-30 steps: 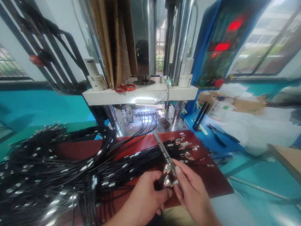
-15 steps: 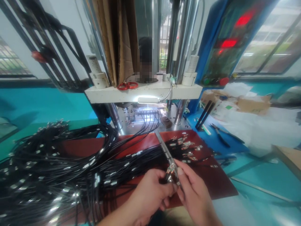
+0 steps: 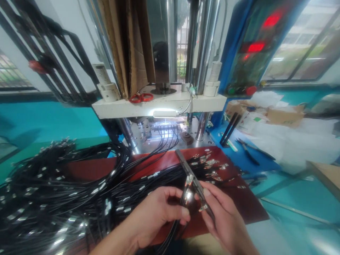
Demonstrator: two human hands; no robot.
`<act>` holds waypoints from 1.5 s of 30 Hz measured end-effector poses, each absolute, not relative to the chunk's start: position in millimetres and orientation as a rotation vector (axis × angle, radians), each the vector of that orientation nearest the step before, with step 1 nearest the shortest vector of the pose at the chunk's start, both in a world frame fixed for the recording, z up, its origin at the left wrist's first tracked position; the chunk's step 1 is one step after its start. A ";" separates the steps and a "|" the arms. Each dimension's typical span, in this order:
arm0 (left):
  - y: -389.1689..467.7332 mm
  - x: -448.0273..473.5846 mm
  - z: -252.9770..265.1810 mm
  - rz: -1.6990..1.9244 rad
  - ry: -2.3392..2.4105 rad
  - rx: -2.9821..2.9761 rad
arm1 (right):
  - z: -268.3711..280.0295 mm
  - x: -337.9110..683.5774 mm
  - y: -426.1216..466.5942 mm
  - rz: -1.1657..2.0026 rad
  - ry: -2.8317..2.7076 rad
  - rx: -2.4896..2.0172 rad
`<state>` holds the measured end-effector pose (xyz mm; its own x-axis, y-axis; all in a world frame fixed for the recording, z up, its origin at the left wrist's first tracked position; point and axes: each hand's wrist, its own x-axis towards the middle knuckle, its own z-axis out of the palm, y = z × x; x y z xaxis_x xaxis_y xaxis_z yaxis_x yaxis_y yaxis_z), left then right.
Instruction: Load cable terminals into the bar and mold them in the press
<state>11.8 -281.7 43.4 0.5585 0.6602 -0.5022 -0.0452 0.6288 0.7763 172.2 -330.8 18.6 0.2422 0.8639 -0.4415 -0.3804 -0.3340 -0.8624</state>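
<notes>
My left hand [image 3: 162, 212] pinches a small bundle of black cables [image 3: 171, 233] between thumb and fingers. The cables' metal connector ends [image 3: 189, 181] point up beside the bar. My right hand [image 3: 221, 209] grips a narrow grey metal bar [image 3: 183, 161], which slants up and to the left, its far end over the red mat. One small connector [image 3: 203, 208] sits at the bar's lower part, near my right fingers. A shiny rounded metal piece [image 3: 189, 195] shows between the hands; I cannot tell what it is.
A large heap of black cables [image 3: 53, 177] covers the left side of the red mat [image 3: 247, 202]. Ahead stands a press with a white plate [image 3: 117, 109], cables running into its lit bed. Red-handled scissors [image 3: 141, 97] lie on the plate. Pliers [image 3: 249, 152] rest on the blue shelf at right.
My left hand has drawn left and down, away from the bar, with the cable bundle. My right hand still holds the bar, now slightly turned.
</notes>
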 end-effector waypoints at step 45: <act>-285.4 34.0 22.7 0.416 1.019 0.993 | 2.2 176.3 -331.3 1.444 -0.753 -1.368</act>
